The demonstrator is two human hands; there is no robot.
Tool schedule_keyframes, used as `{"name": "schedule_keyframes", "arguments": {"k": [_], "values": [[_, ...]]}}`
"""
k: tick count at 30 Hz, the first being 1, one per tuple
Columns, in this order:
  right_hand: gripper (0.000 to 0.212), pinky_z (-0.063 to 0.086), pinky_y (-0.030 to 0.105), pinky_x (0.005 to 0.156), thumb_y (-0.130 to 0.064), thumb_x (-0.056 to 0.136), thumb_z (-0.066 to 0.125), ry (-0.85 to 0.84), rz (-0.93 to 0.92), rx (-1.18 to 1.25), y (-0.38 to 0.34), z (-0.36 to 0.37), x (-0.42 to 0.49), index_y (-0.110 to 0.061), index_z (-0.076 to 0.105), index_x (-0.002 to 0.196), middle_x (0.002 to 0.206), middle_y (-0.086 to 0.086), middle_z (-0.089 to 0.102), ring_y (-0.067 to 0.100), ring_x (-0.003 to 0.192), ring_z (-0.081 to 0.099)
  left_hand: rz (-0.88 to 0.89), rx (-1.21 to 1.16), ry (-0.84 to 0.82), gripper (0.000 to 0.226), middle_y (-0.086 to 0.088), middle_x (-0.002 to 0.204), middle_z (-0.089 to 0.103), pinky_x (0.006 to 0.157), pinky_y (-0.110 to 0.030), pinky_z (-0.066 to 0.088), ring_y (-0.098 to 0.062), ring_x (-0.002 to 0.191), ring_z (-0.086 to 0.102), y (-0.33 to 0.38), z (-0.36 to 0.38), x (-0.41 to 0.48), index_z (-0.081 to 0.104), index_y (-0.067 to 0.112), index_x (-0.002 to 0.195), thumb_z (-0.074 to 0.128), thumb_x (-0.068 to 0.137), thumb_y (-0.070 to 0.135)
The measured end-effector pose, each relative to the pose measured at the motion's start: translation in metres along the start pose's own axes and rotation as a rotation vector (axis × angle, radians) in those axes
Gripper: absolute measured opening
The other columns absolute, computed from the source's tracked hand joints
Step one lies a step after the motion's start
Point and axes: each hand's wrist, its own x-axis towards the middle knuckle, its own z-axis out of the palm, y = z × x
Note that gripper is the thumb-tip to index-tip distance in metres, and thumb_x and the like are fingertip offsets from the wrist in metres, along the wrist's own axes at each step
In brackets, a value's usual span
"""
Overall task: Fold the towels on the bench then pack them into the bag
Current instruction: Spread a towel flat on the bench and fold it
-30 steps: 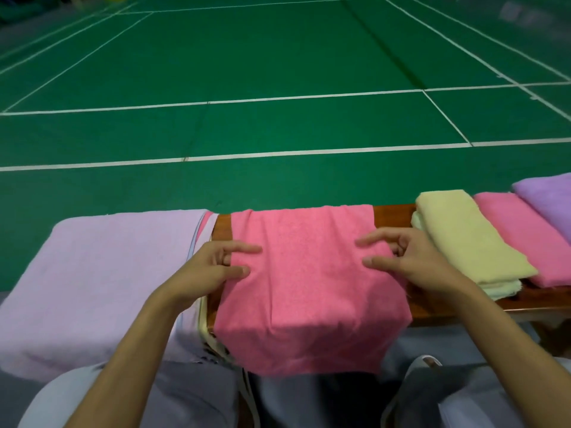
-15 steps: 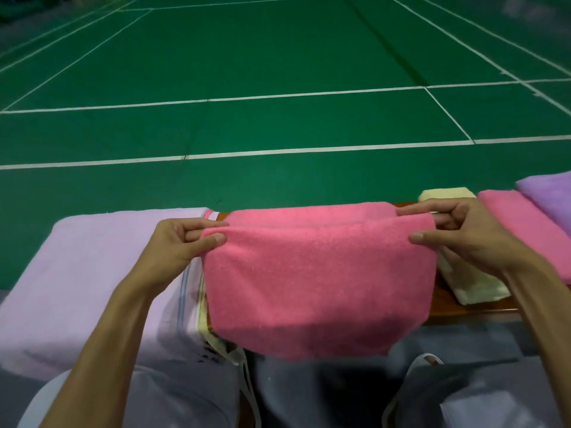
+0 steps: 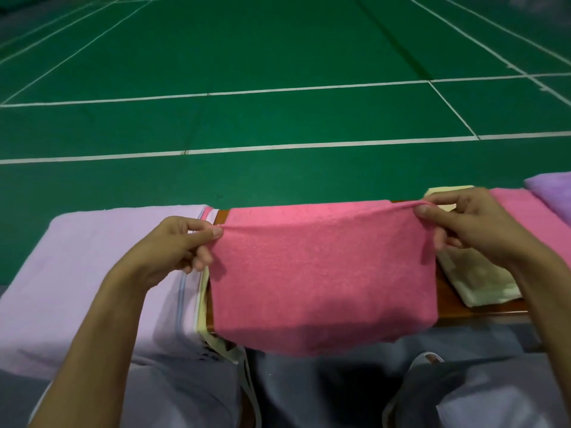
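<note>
Lap: grey trousers [image 3: 185, 396] sitting lowest in view, both forearms reaching forward over them.
Left hand [image 3: 179, 242]: thumb and forefinger pinching the pink towel [image 3: 321, 273] at its left top corner, other fingers curling underneath.
Right hand [image 3: 463, 223]: pinching the right top corner the same way.
Pink towel: stretching taut between both hands, hanging down past the near edge of the bench [image 3: 482, 307].
Print: dark marks showing on the cream strap fabric [image 3: 216, 341], too small to read.
Far: lilac towel [image 3: 92, 257] lying left; yellow folded towel [image 3: 482, 279], pink folded towel [image 3: 525, 208] and purple towel [image 3: 553, 189] lying right; green court [image 3: 278, 118] running beyond.
</note>
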Motion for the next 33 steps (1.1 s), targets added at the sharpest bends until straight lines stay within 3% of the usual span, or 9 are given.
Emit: {"name": "schedule_keyframes", "arguments": {"k": [4,6,8,11,17,20,23,28,33], "values": [[0.015,0.047,0.017,0.040,-0.023,0.099,0.061,0.041,0.141,0.248,-0.009,0.017,0.021,-0.009,0.066,0.101,0.088,0.023,0.076,0.024,0.053,0.072,-0.089,-0.274,-0.019,0.028,-0.022,0.101,0.077,0.063,-0.025,0.062,-0.027,0.082,0.078,0.006,0.008,0.016,0.062,-0.003,0.118,0.057,0.102,0.019],[0.019,0.060,0.026,0.059,-0.025,0.087,0.073,0.135,0.125,0.448,-0.016,0.032,0.034,-0.011,0.071,0.099,0.095,0.020,0.077,0.030,0.075,0.077,0.009,-0.396,0.038,0.030,-0.025,0.111,0.074,0.080,-0.030,0.063,-0.032,0.100,0.076,0.009,0.011,0.028,0.059,-0.008,0.122,0.056,0.103,0.016],[0.021,0.061,0.032,0.078,-0.022,0.078,0.079,0.242,0.012,0.720,-0.022,0.042,0.047,-0.013,0.078,0.096,0.099,0.015,0.078,0.027,0.091,0.076,0.222,-0.521,0.139,0.021,-0.021,0.112,0.074,0.089,-0.032,0.060,-0.029,0.103,0.074,0.019,0.015,0.038,0.063,-0.004,0.112,0.058,0.102,0.014],[0.019,0.054,0.038,0.102,-0.009,0.098,0.063,0.360,-0.241,0.840,-0.032,0.041,0.051,-0.016,0.079,0.104,0.110,0.007,0.077,0.019,0.102,0.072,0.528,-0.681,0.239,0.010,-0.008,0.100,0.076,0.106,-0.042,0.052,-0.023,0.101,0.071,0.044,0.016,0.039,0.066,0.014,0.092,0.062,0.101,0.013],[0.018,0.048,0.046,0.109,-0.016,0.099,0.065,0.306,-0.514,0.759,-0.052,0.011,0.025,-0.019,0.078,0.111,0.115,0.004,0.076,0.025,0.115,0.068,0.774,-0.694,0.164,0.012,-0.006,0.100,0.076,0.107,-0.045,0.050,-0.026,0.110,0.068,0.060,-0.003,0.007,0.077,0.022,0.086,0.083,0.082,0.031],[0.026,0.053,0.042,0.102,-0.031,0.084,0.079,0.183,-0.482,0.621,-0.042,-0.001,0.007,-0.017,0.080,0.107,0.110,0.004,0.078,0.024,0.108,0.072,0.696,-0.599,0.102,0.023,0.000,0.094,0.077,0.100,-0.036,0.055,-0.020,0.106,0.071,0.040,-0.012,-0.005,0.080,0.023,0.082,0.090,0.071,0.040],[0.014,0.060,0.039,0.089,-0.015,0.080,0.075,-0.095,-0.316,0.258,-0.026,-0.021,-0.011,-0.013,0.083,0.092,0.093,0.014,0.079,0.029,0.090,0.076,0.505,-0.329,-0.049,0.041,-0.005,0.076,0.075,0.079,-0.027,0.061,-0.016,0.078,0.073,0.014,-0.024,-0.015,0.081,0.017,0.070,0.098,0.054,0.050],[0.014,0.053,0.022,0.061,-0.014,0.088,0.074,-0.674,0.154,-0.226,-0.006,-0.016,-0.024,-0.015,0.083,0.098,0.083,0.019,0.077,0.019,0.070,0.074,0.090,0.311,-0.599,0.012,-0.020,0.087,0.078,0.070,-0.028,0.059,-0.024,0.077,0.075,-0.005,-0.022,-0.018,0.084,0.007,0.088,0.085,0.083,0.018],[0.010,0.056,0.023,0.061,-0.019,0.093,0.074,-0.810,0.357,-0.414,-0.006,0.005,-0.023,-0.021,0.082,0.099,0.081,0.013,0.078,0.024,0.073,0.077,-0.212,0.543,-0.750,0.018,-0.019,0.088,0.078,0.064,-0.024,0.057,-0.020,0.069,0.076,-0.010,0.003,-0.011,0.083,0.011,0.093,0.088,0.080,0.022]]}}
